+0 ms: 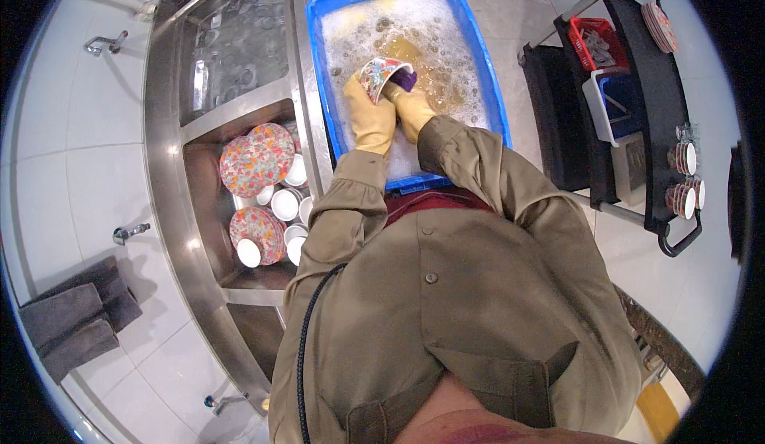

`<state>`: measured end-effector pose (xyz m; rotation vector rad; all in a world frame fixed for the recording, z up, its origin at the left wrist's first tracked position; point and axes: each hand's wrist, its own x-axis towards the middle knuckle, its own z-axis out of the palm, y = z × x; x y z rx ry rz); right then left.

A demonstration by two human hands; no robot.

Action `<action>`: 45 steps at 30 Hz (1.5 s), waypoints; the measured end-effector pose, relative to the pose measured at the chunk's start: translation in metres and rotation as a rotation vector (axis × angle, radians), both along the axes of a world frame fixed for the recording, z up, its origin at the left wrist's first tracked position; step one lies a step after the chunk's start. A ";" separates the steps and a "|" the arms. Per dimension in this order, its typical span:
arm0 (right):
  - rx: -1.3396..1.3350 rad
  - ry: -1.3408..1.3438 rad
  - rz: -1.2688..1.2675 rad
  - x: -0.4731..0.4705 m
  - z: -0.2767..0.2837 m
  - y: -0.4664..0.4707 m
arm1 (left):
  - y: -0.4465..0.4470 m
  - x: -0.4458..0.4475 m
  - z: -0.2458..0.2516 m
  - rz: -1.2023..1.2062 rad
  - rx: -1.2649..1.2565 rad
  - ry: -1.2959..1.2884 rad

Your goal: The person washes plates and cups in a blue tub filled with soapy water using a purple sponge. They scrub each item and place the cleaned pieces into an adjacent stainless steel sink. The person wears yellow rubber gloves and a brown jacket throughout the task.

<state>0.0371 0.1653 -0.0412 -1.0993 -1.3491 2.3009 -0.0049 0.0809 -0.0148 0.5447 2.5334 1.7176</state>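
Both my hands wear yellow rubber gloves above a blue plastic tub [497, 103] of foamy, brownish water. My left hand [369, 115] grips a floral-patterned bowl [378, 75], tilted with its mouth facing right. In my right hand [412, 109] is a purple scrubbing cloth [404, 79], pressed into the bowl's mouth; some of its fingers are hidden by the bowl. Under the foam, a yellowish shape [403, 49] shows faintly in the water.
Left of the tub, a steel sink [236, 108] holds floral plates [257, 160] and several white bowls [285, 205]; its far basin contains glassware [239, 43]. Taps [107, 43] and grey cloths [77, 318] are along the tiled wall. At right stands a black trolley [636, 85] with a red basket [583, 46] and stacked cups [681, 199].
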 end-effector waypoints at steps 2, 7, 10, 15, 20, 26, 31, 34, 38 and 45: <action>-0.138 0.014 0.153 0.004 0.009 -0.005 | -0.015 -0.018 -0.009 -0.062 0.015 0.268; 0.716 -0.102 0.675 0.009 -0.014 0.043 | -0.080 -0.056 0.030 -0.068 -0.134 0.440; 0.928 -0.259 0.574 0.009 0.005 0.067 | -0.143 -0.066 0.029 0.199 -0.099 0.341; 1.101 -0.555 0.622 0.001 0.006 0.094 | -0.267 -0.089 -0.055 0.654 0.007 -0.562; 0.971 -0.855 0.616 -0.010 -0.046 0.103 | -0.321 -0.100 -0.089 -0.382 -1.721 -0.448; 0.880 -0.783 0.542 -0.002 -0.025 0.102 | -0.340 -0.107 -0.125 0.336 -1.163 -0.491; 1.182 -0.593 0.571 0.007 0.020 0.094 | -0.221 -0.099 0.005 0.288 -0.657 0.352; 1.412 -0.377 0.623 0.014 0.031 0.092 | -0.145 -0.104 0.038 0.003 -0.347 0.512; 1.655 -0.091 0.726 0.019 0.055 0.071 | -0.060 -0.065 0.057 -0.418 -0.289 0.341; 1.621 0.022 0.601 0.031 0.063 0.061 | -0.012 -0.062 -0.010 -0.636 -0.654 -0.145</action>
